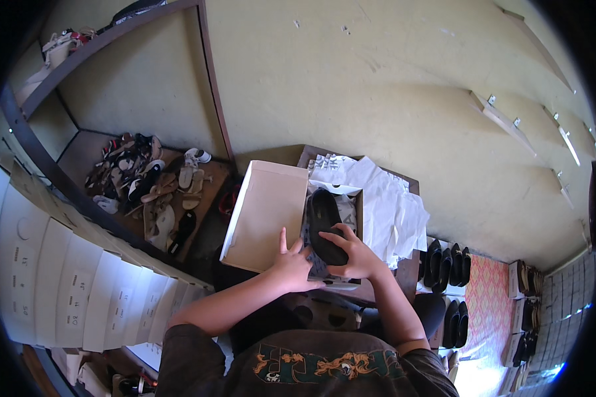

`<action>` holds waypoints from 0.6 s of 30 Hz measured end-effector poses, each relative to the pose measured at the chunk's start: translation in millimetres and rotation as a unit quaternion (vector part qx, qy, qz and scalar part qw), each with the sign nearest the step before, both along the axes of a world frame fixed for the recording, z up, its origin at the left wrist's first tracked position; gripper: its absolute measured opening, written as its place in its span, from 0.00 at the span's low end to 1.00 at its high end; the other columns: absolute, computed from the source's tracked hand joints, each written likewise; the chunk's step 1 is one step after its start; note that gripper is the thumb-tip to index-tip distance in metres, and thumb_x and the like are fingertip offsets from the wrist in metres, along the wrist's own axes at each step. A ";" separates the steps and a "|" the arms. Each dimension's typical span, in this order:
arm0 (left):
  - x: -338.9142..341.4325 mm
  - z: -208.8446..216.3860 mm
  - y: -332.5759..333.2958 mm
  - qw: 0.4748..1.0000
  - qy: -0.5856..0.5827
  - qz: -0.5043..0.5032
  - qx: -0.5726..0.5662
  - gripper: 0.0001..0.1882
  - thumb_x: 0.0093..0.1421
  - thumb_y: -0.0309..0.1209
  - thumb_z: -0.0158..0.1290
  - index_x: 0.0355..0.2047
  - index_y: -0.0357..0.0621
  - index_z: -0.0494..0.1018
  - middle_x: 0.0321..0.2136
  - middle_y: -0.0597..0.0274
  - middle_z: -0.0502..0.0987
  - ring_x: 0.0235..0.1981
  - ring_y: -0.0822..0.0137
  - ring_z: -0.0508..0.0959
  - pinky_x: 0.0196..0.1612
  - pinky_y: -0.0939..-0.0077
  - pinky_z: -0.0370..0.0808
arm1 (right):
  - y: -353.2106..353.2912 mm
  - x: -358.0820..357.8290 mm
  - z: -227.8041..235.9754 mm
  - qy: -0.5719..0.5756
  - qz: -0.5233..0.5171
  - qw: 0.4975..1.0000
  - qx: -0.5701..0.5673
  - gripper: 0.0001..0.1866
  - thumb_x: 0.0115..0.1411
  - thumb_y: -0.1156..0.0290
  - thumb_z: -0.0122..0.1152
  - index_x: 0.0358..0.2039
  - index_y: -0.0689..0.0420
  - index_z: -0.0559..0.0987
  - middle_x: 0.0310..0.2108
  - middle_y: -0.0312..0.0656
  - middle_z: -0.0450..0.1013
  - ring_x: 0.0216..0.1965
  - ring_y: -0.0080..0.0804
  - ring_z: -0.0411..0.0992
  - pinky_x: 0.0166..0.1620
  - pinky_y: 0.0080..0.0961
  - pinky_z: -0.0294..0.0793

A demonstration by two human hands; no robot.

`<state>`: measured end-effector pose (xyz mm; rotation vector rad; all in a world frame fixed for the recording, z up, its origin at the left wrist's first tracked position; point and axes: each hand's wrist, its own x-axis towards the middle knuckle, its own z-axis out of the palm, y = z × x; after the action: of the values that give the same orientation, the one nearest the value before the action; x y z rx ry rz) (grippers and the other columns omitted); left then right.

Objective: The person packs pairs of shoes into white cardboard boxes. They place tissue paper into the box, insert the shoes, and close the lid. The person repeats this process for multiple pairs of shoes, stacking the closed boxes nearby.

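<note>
A white shoebox [359,210] with its brown-lined lid [263,206] folded open to the left sits on a small table in front of me. A black shoe [324,210] lies lengthwise in the box, its toe end away from me. The fingers and thumb of my right hand [355,255] close around its near end. My left hand [291,267] is at the box's near left corner, fingers spread over the lid's edge and beside the shoe. Dark patterned material partly shows under the shoe; I cannot tell what it is.
Crumpled white paper sheets [394,212] cover the table's right side. White shoeboxes [66,284] are stacked at the left. Loose sandals and shoes [155,185] pile on a shelf behind them. Black shoes [444,264] stand in rows at the right, by a red patterned mat [489,291].
</note>
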<state>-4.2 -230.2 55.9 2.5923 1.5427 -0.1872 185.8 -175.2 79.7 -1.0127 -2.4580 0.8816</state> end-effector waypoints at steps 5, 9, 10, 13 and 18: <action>-7.0 -11.2 0.4 0.995 -0.083 0.007 0.061 0.31 0.51 0.60 0.46 0.37 0.46 0.78 0.40 0.59 0.75 0.56 0.54 0.60 0.52 0.27 0.19 | -12.3 -8.6 -12.0 0.070 -0.050 0.996 0.005 0.40 0.37 0.65 0.67 0.55 0.49 0.66 0.55 0.54 0.54 0.50 0.56 0.63 0.52 0.37 0.66; -6.8 -5.8 -5.8 0.999 0.003 0.027 0.033 0.29 0.52 0.57 0.47 0.38 0.44 0.78 0.38 0.62 0.75 0.53 0.56 0.65 0.52 0.25 0.25 | -23.9 -14.2 -19.4 0.047 -0.062 0.997 0.026 0.40 0.36 0.63 0.67 0.55 0.47 0.67 0.55 0.53 0.54 0.49 0.55 0.65 0.48 0.39 0.70; -4.9 -2.2 -8.8 0.999 0.007 0.031 0.032 0.28 0.52 0.56 0.47 0.36 0.44 0.78 0.37 0.62 0.75 0.53 0.56 0.65 0.53 0.24 0.26 | -24.8 -13.4 -21.2 0.039 -0.056 0.997 0.041 0.40 0.36 0.62 0.67 0.55 0.47 0.67 0.55 0.53 0.54 0.49 0.55 0.65 0.48 0.39 0.70; -3.1 -1.7 -18.1 0.998 0.007 0.042 0.043 0.26 0.53 0.54 0.47 0.30 0.43 0.80 0.37 0.62 0.74 0.52 0.56 0.65 0.53 0.25 0.27 | -25.7 -10.2 -26.8 0.016 -0.041 0.996 0.074 0.39 0.36 0.60 0.66 0.54 0.44 0.67 0.54 0.51 0.55 0.49 0.55 0.65 0.49 0.40 0.69; -4.1 -20.3 -27.1 0.993 -0.032 0.048 0.106 0.25 0.54 0.52 0.48 0.26 0.43 0.80 0.36 0.61 0.73 0.53 0.54 0.63 0.55 0.27 0.29 | -26.5 -11.1 -27.9 -0.023 -0.039 0.994 0.102 0.39 0.36 0.57 0.66 0.54 0.40 0.67 0.53 0.50 0.56 0.50 0.55 0.63 0.51 0.44 0.67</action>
<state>-8.3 -257.3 35.7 2.6407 1.7457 0.0718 174.6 -201.7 51.7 -1.0588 -2.4671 0.5746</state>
